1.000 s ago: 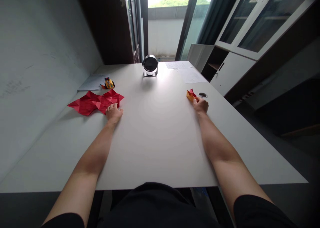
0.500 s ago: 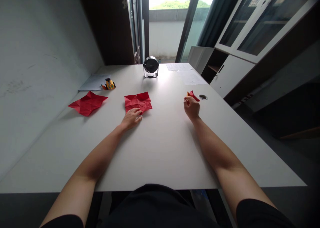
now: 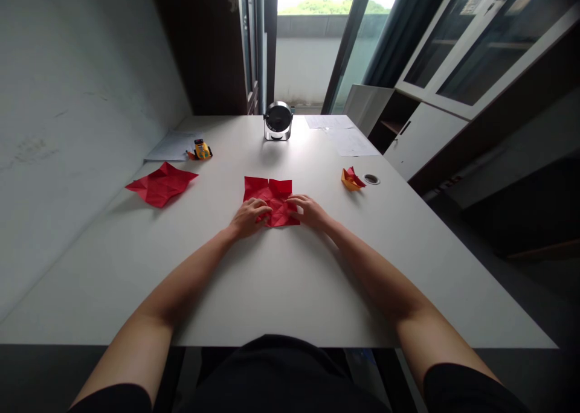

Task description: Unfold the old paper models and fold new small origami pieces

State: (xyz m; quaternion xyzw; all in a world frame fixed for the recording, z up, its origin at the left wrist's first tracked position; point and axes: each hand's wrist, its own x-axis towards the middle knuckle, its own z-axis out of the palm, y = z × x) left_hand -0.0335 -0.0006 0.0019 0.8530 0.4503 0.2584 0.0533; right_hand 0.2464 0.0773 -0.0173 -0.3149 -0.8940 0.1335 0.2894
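A creased red sheet of paper (image 3: 277, 203) lies on the white table in front of me, squarish, with fold lines all over it. My left hand (image 3: 251, 217) rests on its lower left part, fingers apart. On its right edge lies my right hand (image 3: 311, 211), fingers spread and touching the paper. A small folded paper boat (image 3: 352, 180), red and orange, sits to the right, away from both hands. Over on the left is a second creased red sheet (image 3: 162, 185), its corners lifted off the table.
A yellow toy vehicle (image 3: 202, 150) stands by white papers (image 3: 170, 146) at the left wall. At the back is a round black device on a metal stand (image 3: 278, 119). More papers (image 3: 347, 140) lie back right, and a round cable hole (image 3: 371, 179) is near the boat.
My right hand has let go of the paper boat and moved left onto the red sheet. My left hand and the sheet have shifted right and nearer to me.
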